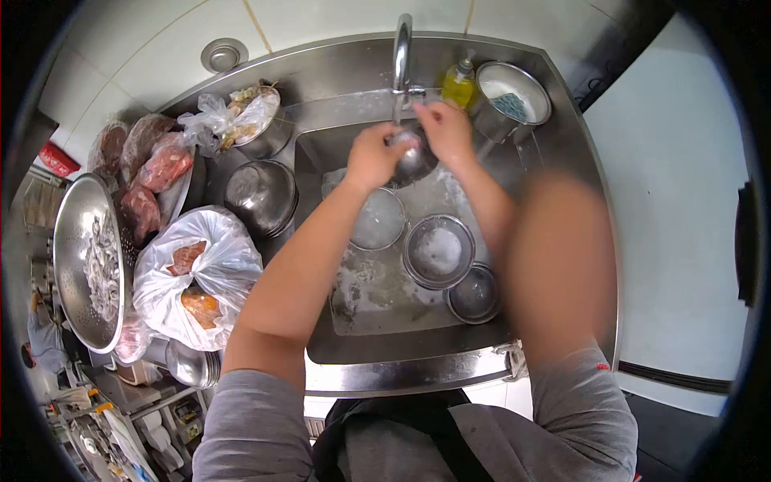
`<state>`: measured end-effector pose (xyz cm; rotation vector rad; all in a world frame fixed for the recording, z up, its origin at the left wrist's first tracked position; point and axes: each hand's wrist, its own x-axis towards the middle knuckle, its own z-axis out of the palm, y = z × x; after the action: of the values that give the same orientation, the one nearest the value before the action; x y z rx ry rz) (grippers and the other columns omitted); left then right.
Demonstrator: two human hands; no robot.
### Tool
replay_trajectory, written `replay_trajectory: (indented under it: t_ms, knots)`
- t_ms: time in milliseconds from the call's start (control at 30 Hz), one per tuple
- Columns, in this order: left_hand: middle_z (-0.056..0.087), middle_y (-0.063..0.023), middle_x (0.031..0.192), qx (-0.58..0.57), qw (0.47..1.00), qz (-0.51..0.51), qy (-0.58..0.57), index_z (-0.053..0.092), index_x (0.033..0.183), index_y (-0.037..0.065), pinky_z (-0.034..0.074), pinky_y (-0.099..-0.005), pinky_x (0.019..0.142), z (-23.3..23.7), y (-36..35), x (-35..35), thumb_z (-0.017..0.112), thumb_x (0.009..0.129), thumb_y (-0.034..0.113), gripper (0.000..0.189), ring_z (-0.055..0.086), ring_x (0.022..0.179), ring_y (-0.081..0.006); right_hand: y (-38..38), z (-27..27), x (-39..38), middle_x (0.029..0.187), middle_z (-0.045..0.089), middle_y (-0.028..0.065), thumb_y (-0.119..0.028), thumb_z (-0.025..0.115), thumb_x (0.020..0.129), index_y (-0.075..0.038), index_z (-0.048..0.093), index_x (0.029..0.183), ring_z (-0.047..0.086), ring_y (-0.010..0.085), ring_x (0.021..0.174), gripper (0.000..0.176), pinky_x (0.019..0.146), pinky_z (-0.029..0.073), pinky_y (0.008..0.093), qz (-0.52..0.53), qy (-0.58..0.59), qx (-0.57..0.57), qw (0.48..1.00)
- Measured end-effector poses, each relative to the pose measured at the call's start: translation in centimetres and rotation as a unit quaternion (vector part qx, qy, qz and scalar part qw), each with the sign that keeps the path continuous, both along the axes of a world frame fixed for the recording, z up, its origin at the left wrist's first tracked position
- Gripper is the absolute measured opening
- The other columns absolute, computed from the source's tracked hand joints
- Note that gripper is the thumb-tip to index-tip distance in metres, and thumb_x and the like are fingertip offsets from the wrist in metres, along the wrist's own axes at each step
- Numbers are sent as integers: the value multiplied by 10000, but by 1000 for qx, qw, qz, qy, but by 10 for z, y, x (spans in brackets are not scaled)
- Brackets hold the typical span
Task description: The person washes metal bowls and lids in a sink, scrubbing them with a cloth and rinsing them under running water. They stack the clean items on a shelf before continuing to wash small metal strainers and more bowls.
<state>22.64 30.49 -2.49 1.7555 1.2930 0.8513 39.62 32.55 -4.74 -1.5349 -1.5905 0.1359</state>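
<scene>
A round metal bowl (414,161) is tilted under the faucet (402,56), over the far part of the sink. My left hand (374,154) grips its left side, with fingers at the rim. On the bowl's right, my right hand (448,132) is close against it, thumb toward the faucet; its other fingers are partly hidden and blurred. Below my hands in the sink (385,321) lie a round strainer-like piece (377,219), a metal bowl with whitish suds (440,251) and a smaller metal bowl (472,294).
A yellow soap bottle (458,83) and a metal pot with a scrubber (514,87) stand at the back right. Left of the sink are an upturned bowl (261,197), a tied plastic bag (201,269), bagged meat (166,163) and a colander (68,257).
</scene>
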Motion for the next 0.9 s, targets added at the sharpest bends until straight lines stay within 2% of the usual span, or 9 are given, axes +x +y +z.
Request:
replay_trajectory:
  t_ms: [67,167,200,267,333,467,533,600,900]
  knots:
    - [657,-110,880,201,964,-154,87,673,939,94,473,-373,719,-15,-1,-9,675,810,159,145,619,802,-290,4,-56,23,882,659,136,-354,600,917,-65,663,1008,631,246,799,310,639,463,395,18,231,-70,970]
    - [653,-124,877,339,891,-205,221,655,936,59,472,-403,727,-19,-14,-19,667,801,167,173,610,824,-330,-49,-63,35,948,634,117,-331,599,919,-71,591,1144,619,249,859,344,712,479,397,23,332,-286,899]
    - [660,-144,919,316,906,-185,212,655,974,61,470,-397,778,-16,-18,-21,632,844,169,170,619,867,-333,-62,-85,43,1005,626,139,-305,631,899,-63,580,1156,619,275,891,357,746,488,402,24,328,-302,895]
    - [660,-156,953,230,962,-95,114,655,1003,64,465,-392,814,-18,-15,-25,603,875,173,176,615,896,-342,-99,-159,74,1093,584,185,-234,692,838,-58,570,1190,608,332,937,411,813,497,425,-39,-136,-103,985]
    - [656,-183,1017,104,994,39,19,640,1062,50,454,-377,866,-13,-8,-35,538,932,176,208,616,947,-338,-137,-178,80,1171,535,231,-188,730,786,-64,557,1214,591,390,995,478,861,491,464,-44,-228,-296,926]
    - [619,-72,1025,-84,994,66,-14,585,1148,38,450,-360,812,-19,41,-111,488,974,256,296,537,890,-184,-167,-185,84,1156,550,239,-201,732,783,-29,539,1220,581,391,1062,508,896,489,449,11,-190,-386,903]
    - [585,-81,1228,-292,944,58,-144,504,1300,87,424,-376,969,31,38,-149,553,918,506,569,550,1092,-194,-170,-183,79,1151,556,241,-195,732,779,-5,527,1219,584,387,1066,521,898,491,442,8,-196,-398,896]
    - [523,-91,1350,-346,928,-23,-139,436,1394,126,385,-399,1050,50,42,-194,577,879,577,699,517,1204,-206,-170,-186,74,1123,576,224,-155,700,791,41,514,1168,601,386,1022,465,875,499,442,-38,-175,-382,906]
    - [394,-132,1455,-281,946,157,-43,265,1467,102,371,-480,1029,18,49,-273,649,782,614,938,435,1284,-300,-144,-112,55,1002,637,235,-147,588,838,-22,458,1126,620,436,913,340,792,493,504,-13,-169,-396,903]
